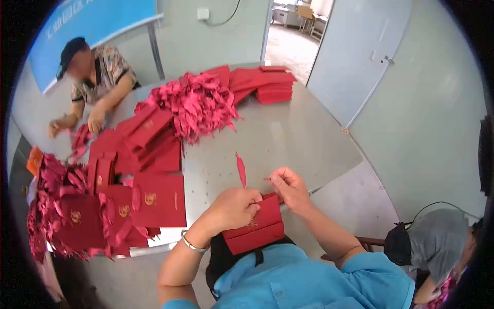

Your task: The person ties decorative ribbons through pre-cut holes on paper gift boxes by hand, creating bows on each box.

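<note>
A dark red paper gift bag (256, 233) with a gold print lies folded flat in my lap, tilted against the table edge. My left hand (236, 208) is closed on the bag's upper left part and covers some of the print. From above its knuckles a strip of red ribbon (241, 170) sticks up over the table. On the other side, my right hand (289, 189) pinches a thin red ribbon end (267, 178) between thumb and forefinger, just above the bag's top right corner. The fingers of both hands are curled.
Finished-looking red bags with ribbon handles (159, 200) cover the table's left side. Behind them lie a heap of loose ribbons (200, 105) and a stack of flat bags (274, 92). A co-worker (105, 77) handles ribbon across the table (309, 134); another person (437, 242) sits at right.
</note>
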A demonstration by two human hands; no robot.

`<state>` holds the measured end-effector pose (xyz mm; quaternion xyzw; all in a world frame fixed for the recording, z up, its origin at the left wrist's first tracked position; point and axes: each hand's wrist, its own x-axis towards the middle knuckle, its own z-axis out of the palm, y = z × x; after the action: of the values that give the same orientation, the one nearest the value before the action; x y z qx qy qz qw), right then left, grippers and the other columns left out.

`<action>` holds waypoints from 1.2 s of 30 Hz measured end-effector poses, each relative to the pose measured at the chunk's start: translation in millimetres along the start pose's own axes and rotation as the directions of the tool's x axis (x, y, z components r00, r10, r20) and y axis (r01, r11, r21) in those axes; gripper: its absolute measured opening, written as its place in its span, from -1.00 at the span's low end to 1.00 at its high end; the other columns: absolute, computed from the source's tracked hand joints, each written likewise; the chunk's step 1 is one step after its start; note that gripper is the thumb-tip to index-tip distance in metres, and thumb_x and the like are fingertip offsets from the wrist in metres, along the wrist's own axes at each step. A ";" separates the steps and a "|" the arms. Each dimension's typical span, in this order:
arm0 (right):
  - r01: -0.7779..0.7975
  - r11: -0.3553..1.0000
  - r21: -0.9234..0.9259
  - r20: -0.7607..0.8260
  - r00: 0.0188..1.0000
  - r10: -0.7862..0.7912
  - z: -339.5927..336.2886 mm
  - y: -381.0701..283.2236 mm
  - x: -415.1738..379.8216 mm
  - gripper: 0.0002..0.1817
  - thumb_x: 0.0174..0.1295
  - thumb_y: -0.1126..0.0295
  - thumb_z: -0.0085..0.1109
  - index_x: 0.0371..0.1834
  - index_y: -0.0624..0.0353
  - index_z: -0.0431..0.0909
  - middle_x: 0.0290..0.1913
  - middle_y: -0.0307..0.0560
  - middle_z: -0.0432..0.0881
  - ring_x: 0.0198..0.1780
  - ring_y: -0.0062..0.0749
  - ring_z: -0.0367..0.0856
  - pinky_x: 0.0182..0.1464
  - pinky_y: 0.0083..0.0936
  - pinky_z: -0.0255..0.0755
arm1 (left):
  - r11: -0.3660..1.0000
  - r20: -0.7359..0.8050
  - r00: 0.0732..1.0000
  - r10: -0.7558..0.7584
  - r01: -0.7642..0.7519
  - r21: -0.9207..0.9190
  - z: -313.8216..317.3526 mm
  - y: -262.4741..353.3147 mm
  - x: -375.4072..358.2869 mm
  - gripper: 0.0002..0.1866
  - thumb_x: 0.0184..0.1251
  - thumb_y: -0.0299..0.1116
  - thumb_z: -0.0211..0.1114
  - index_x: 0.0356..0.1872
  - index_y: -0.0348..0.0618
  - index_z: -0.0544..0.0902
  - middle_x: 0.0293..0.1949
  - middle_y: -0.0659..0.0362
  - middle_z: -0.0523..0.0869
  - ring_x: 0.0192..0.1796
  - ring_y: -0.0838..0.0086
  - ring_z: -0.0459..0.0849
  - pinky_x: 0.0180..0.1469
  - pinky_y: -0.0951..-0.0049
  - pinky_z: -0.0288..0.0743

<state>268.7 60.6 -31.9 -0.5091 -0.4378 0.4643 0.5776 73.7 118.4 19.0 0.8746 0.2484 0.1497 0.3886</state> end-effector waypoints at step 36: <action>0.271 0.941 -0.205 0.437 0.885 -0.160 30.1 3.0 -23.7 -0.89 0.37 0.46 0.13 -0.21 0.30 0.51 -0.28 -0.22 0.56 -0.28 -0.65 0.47 -0.21 -0.68 0.39 | 0.598 -0.088 0.945 -0.315 0.125 -0.792 42.9 -18.2 -68.0 -0.84 0.23 -0.69 0.22 -0.18 -0.34 0.64 -0.32 0.29 0.68 -0.29 0.68 0.55 -0.21 0.62 0.46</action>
<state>234.5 42.9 -32.8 -0.4181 -0.6615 0.4325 0.4479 30.8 65.4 -27.4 0.5613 0.3070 0.2876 0.7127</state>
